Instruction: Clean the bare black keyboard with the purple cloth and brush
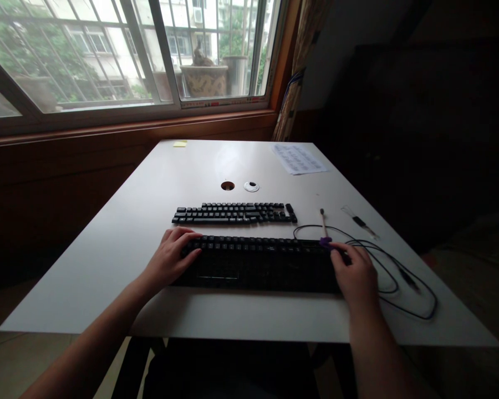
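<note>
A black keyboard lies on the white table, with keys along its top rows and a dark, bare-looking area below. My left hand rests on its left end, fingers apart, thumb and fingertips on the upper corner. My right hand is at the right end, its fingers closed on a thin brush with a purple part near the fingers and a dark tip pointing away from me. Behind the keyboard, loose black keycaps stand in rows in a keyboard-like layout.
A black cable loops on the right, near a small black tool with wire loops. Printed paper lies at the back right, a yellow note at the back left. A round hole and white ring are mid-table.
</note>
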### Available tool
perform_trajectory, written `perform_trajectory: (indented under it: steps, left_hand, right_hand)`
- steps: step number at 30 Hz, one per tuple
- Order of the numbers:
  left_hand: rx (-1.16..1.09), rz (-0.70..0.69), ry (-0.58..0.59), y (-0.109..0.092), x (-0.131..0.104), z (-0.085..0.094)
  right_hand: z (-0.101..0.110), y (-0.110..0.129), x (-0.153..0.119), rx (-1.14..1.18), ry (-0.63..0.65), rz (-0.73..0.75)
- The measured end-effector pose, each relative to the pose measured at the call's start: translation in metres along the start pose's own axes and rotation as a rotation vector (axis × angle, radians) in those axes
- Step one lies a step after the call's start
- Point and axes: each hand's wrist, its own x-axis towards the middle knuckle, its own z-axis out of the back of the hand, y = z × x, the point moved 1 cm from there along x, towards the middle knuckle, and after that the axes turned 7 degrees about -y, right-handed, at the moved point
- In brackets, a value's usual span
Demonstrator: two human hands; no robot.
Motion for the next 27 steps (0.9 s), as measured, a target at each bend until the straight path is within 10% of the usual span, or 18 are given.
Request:
perform_trajectory:
  steps: [27]
  left_hand:
    - [-0.061, 0.060, -0.085, -0.001, -0.004, -0.007]
  right_hand:
    - [0.000, -0.001, -0.001, -0.006, -0.004, 0.006]
